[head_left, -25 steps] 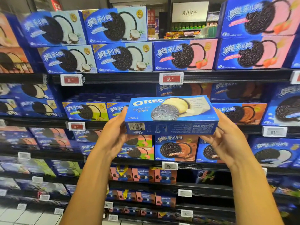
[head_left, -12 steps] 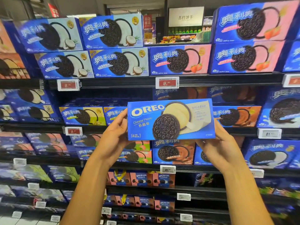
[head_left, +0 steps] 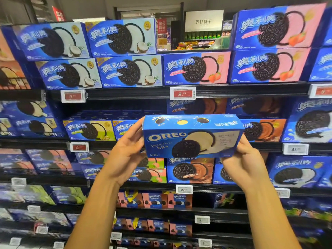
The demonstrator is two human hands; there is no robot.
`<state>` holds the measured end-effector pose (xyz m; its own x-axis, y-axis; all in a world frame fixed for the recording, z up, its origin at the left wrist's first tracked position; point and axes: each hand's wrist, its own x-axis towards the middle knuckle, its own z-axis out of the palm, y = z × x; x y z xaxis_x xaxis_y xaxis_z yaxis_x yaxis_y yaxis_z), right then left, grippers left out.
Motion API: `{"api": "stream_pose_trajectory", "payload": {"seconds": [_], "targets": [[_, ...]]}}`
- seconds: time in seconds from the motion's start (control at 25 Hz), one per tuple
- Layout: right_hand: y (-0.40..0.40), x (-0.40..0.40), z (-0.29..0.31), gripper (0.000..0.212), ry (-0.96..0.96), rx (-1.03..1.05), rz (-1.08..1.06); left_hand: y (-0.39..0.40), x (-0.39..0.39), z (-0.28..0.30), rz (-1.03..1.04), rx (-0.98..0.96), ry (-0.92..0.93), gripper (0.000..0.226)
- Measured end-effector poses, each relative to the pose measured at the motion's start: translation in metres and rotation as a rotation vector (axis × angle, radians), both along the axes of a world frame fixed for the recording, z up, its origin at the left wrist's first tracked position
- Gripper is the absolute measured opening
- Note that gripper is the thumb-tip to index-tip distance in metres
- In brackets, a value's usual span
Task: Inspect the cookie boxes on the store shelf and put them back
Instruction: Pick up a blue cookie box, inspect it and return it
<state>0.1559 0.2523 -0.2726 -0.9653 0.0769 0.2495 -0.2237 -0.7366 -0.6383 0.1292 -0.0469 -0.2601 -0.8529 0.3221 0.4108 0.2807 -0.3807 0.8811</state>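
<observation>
A blue cheese-flavour Oreo box (head_left: 192,137) is held up in front of the second shelf, its front face and top panel both showing. My left hand (head_left: 125,151) grips its left end, thumb on the front edge and fingers behind. My right hand (head_left: 242,162) grips the lower right corner from below. Behind the box, on the second shelf (head_left: 161,144), stand matching cheese boxes (head_left: 89,130) to the left and chocolate boxes (head_left: 262,130) to the right.
The top shelf (head_left: 233,90) carries coconut boxes (head_left: 129,72) and strawberry boxes (head_left: 197,69). Lower shelves hold more cookie boxes (head_left: 190,171) and small packs (head_left: 154,200). Price tags (head_left: 182,93) line the shelf edges. A gap behind the held box looks dark.
The box has tipped from showing its top face and barcode side, to front face flat, to now front plus top panel. Both hands kept hold and shifted slightly down.
</observation>
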Motion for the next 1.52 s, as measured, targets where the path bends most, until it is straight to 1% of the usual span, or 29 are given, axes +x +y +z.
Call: {"api": "stream_pose_trajectory", "payload": {"seconds": [0.08, 0.16, 0.28, 0.36, 0.56, 0.72, 0.88, 0.96, 1.08, 1.16, 1.2, 1.28, 1.36, 1.4, 1.44, 1.52], "targets": [[0.000, -0.002, -0.001, 0.066, -0.025, 0.015, -0.027, 0.002, 0.000, -0.001, 0.010, 0.004, 0.006, 0.055], [0.001, -0.003, -0.003, 0.065, -0.044, 0.014, -0.039, 0.003, 0.000, -0.001, 0.010, 0.018, 0.006, 0.058], [0.005, -0.003, -0.006, 0.056, -0.052, 0.017, -0.040, 0.002, -0.001, -0.002, 0.005, 0.021, 0.002, 0.068], [0.005, -0.003, -0.007, 0.049, -0.051, 0.037, -0.046, 0.002, -0.001, -0.003, 0.014, 0.010, -0.003, 0.066], [0.004, 0.000, -0.005, 0.044, -0.059, 0.106, -0.062, -0.001, -0.004, -0.001, 0.020, -0.014, -0.008, 0.074], [0.004, 0.003, 0.001, 0.037, -0.051, 0.142, -0.040, -0.002, -0.007, 0.001, 0.035, -0.063, -0.047, 0.060], [0.007, 0.002, 0.002, 0.042, -0.092, 0.149, -0.036, 0.000, -0.008, 0.001, 0.029, -0.070, -0.095, 0.061], [0.008, 0.001, 0.001, 0.043, -0.098, 0.139, -0.021, 0.002, -0.009, 0.001, 0.038, -0.063, -0.115, 0.052], [0.010, 0.004, 0.002, 0.042, -0.101, 0.111, 0.072, 0.004, -0.012, 0.004, 0.053, -0.052, -0.156, 0.042], [0.012, 0.006, 0.002, 0.051, -0.082, 0.100, 0.147, 0.007, -0.014, 0.007, 0.070, -0.048, -0.183, 0.036], [0.012, 0.007, 0.002, 0.051, -0.064, 0.116, 0.151, 0.010, -0.014, 0.008, 0.088, -0.043, -0.200, 0.034], [0.011, 0.009, 0.004, 0.038, -0.041, 0.181, 0.096, 0.016, -0.014, 0.011, 0.138, -0.042, -0.230, 0.032], [0.010, 0.013, 0.009, 0.036, -0.052, 0.237, 0.013, 0.023, -0.013, 0.012, 0.224, -0.105, -0.245, 0.026], [0.010, 0.015, 0.011, 0.036, -0.062, 0.273, -0.025, 0.026, -0.011, 0.013, 0.302, -0.162, -0.236, 0.021], [0.010, 0.019, 0.014, 0.036, -0.064, 0.319, -0.061, 0.027, -0.010, 0.014, 0.402, -0.220, -0.206, 0.019], [0.008, 0.026, 0.019, 0.037, -0.071, 0.410, -0.151, 0.030, -0.002, 0.020, 0.549, -0.253, -0.098, 0.021]]}}
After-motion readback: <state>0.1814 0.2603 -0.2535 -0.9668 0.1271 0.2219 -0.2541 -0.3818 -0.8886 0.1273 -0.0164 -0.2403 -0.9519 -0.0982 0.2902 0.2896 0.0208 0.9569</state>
